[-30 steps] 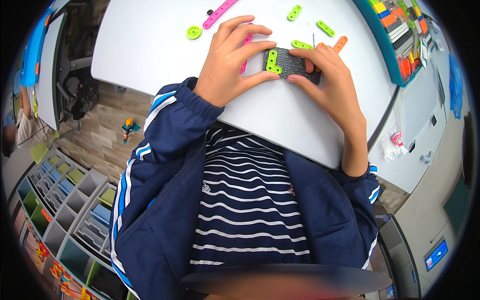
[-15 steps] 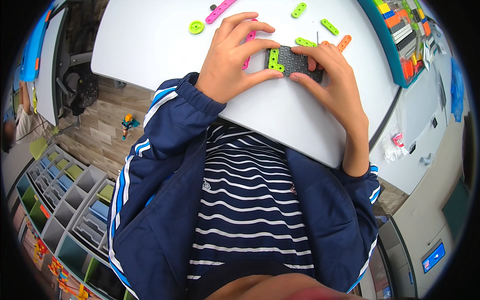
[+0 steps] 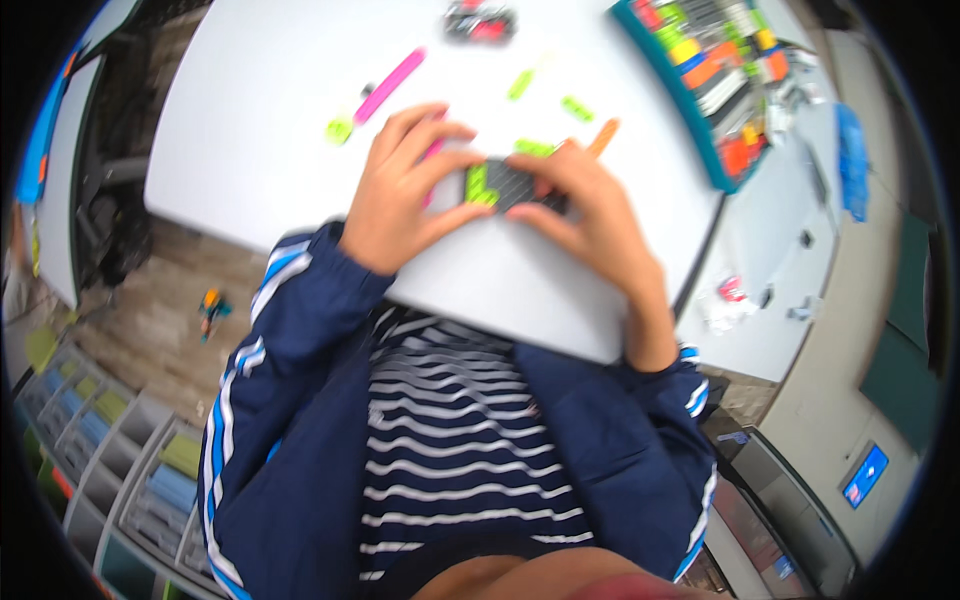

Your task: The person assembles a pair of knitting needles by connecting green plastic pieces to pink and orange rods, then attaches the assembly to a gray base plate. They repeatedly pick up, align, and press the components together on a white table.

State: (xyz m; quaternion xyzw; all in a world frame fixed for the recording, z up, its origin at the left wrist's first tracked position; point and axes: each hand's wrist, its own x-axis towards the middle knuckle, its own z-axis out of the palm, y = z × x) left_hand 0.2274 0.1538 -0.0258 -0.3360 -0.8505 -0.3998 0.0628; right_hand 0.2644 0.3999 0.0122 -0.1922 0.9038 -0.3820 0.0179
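Over the near part of the white table (image 3: pixel 470 275), both hands grip a dark grey building plate (image 3: pixel 511 187). A lime-green L-shaped beam (image 3: pixel 478 186) lies along its left end. My left hand (image 3: pixel 402 192) pinches that end between thumb and fingers. Thumb and fingers of my right hand (image 3: pixel 590 218) close on the other end, partly hiding it. A pink piece (image 3: pixel 433 150) shows behind my left fingers. Just beyond the plate lies a green beam (image 3: pixel 534 147), and an orange beam (image 3: pixel 604 137) sticks out past my right hand. Motion blur softens everything.
Farther back lie a pink strip (image 3: pixel 390 86), a green wheel (image 3: pixel 339 130), small green beams (image 3: pixel 577 108) and a black-and-red item (image 3: pixel 480 22). A teal-edged tray (image 3: pixel 672 90) of mixed coloured parts stands at the right. Clear plastic packaging (image 3: pixel 725 308) rests on the adjoining table.
The whole view has shifted, so the hands and table sit further left and lower. A black-and-red item now shows at the top. Both hands keep the same hold on the plate.
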